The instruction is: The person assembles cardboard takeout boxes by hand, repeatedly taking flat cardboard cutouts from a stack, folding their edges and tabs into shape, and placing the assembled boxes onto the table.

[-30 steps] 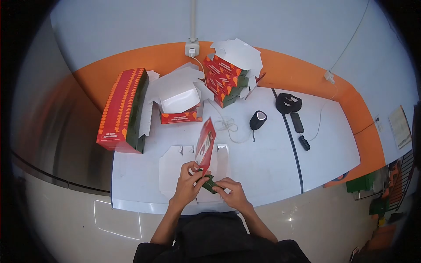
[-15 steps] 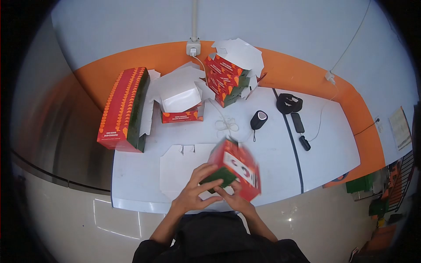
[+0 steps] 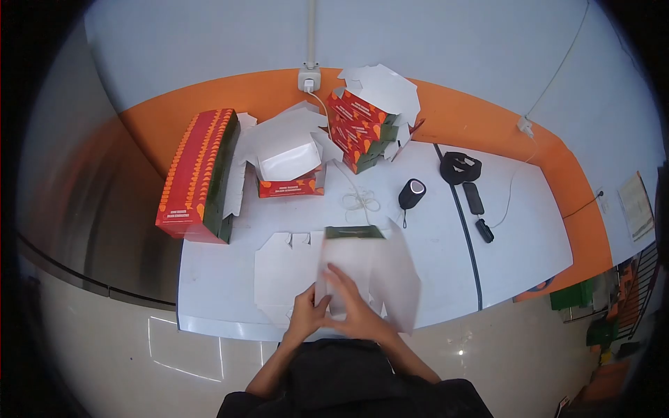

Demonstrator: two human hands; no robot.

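In front of me, a folding cardboard food box [image 3: 394,275] is held over the near part of the table, its plain white inside facing up. A dark green panel [image 3: 354,232] shows at its far end. My left hand [image 3: 304,313] is closed on the box's left near edge, thumb towards the middle. Across the white inside stretches my right hand [image 3: 354,312], its fingers extended against the left wall and its thumb apart, near my left hand. Under the box's left side lies a flat white cardboard blank [image 3: 279,268] on the table.
A stack of red boxes [image 3: 191,174] stands at the left. Farther back are an opened box [image 3: 289,161] and another red stack [image 3: 355,125]. Right of them are a black speaker [image 3: 412,193], a black strap [image 3: 460,166], a dark device [image 3: 473,198] and a white cable [image 3: 361,200] on the table [image 3: 439,258].
The box has turned from its printed red and green outside to its white inside, and opened out. My right hand has moved up and left, over the inside.
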